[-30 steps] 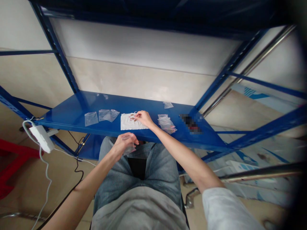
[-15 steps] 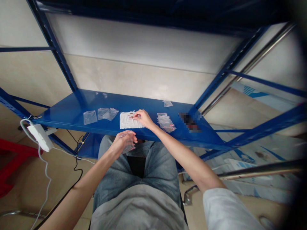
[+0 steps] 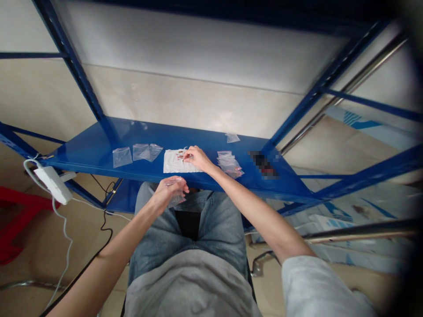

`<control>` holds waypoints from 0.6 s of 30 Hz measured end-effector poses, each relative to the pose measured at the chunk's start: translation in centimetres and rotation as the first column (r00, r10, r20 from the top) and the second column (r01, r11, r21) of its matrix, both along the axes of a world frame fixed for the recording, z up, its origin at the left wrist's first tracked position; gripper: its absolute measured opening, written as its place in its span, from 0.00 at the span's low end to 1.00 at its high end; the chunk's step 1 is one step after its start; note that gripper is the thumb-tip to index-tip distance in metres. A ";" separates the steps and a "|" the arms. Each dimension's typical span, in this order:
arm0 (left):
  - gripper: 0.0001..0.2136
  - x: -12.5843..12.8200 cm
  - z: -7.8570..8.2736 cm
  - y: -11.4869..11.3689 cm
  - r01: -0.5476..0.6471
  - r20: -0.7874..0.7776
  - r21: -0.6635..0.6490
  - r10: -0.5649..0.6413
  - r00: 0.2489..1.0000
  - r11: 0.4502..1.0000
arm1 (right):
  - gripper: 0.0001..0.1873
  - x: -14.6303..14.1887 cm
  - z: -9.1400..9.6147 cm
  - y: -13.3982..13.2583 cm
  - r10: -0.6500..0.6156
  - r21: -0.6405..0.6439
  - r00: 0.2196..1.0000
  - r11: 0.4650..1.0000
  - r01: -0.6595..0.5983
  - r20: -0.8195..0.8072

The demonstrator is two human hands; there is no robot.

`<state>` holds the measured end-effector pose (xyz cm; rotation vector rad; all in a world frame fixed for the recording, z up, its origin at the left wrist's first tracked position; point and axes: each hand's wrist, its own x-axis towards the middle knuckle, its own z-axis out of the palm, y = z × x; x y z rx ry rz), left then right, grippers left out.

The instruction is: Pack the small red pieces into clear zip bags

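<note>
In front of the shelf's near edge, my left hand (image 3: 167,190) is closed around a clear plastic zip bag (image 3: 176,199) that hangs from its fingers. My right hand (image 3: 194,157) reaches over a white cloth or paper sheet (image 3: 175,164) on the blue shelf. Its thumb and fingertips are pinched low over the sheet; whatever they hold is too small to make out. Several small reddish-brown pieces (image 3: 180,155) lie on the sheet beside those fingertips.
Flat clear zip bags (image 3: 122,157) lie on the blue shelf (image 3: 185,138) at left. Right of the sheet is a pile of zip bags (image 3: 228,163), with another bag (image 3: 232,138) behind. A blurred-out dark object (image 3: 262,164) lies farther right. A white power strip (image 3: 54,185) hangs at left.
The camera view has shifted slightly. My right hand has stayed over the sheet, its fingertips still low among the small pieces. My left hand still holds the bag in nearly the same place.
</note>
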<state>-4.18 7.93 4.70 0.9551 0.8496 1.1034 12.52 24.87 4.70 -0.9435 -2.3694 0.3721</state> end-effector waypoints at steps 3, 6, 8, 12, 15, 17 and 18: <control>0.14 0.0 -0.1 0.1 0.003 0.003 -0.001 -0.003 1.000 1.000 | 0.02 -0.3 0.5 0.0 -0.014 -0.012 1.000 1.000 0.014 -0.013; 0.14 -0.1 -0.4 0.2 0.013 -0.023 -0.018 -0.013 1.000 1.000 | 0.02 -0.7 1.7 -1.0 -0.012 -0.021 0.994 1.000 0.010 -0.105; 0.15 0.0 -0.5 0.1 0.019 -0.061 -0.018 -0.020 0.998 1.000 | 0.03 -0.7 2.8 -2.7 -0.004 -0.047 0.981 0.999 -0.005 -0.192; 0.12 0.2 -0.8 -0.3 0.075 -0.191 0.058 -0.062 0.980 0.995 | 0.05 0.0 4.1 -8.8 -0.007 -0.156 0.953 0.987 -0.042 -0.302; 0.12 0.7 -1.2 -0.7 0.209 -0.346 0.125 -0.155 0.925 0.970 | 0.07 1.3 3.4 -13.8 -0.011 -0.235 0.949 0.970 -0.067 -0.314; 0.12 1.1 -1.5 -1.1 0.292 -0.415 0.145 -0.209 0.885 0.945 | 0.06 2.2 2.3 -16.3 -0.024 -0.264 0.949 0.963 -0.063 -0.314; 0.11 1.4 -1.7 -1.3 0.327 -0.433 0.151 -0.234 0.870 0.933 | 0.06 2.5 1.8 -17.2 -0.038 -0.269 0.949 0.962 -0.050 -0.313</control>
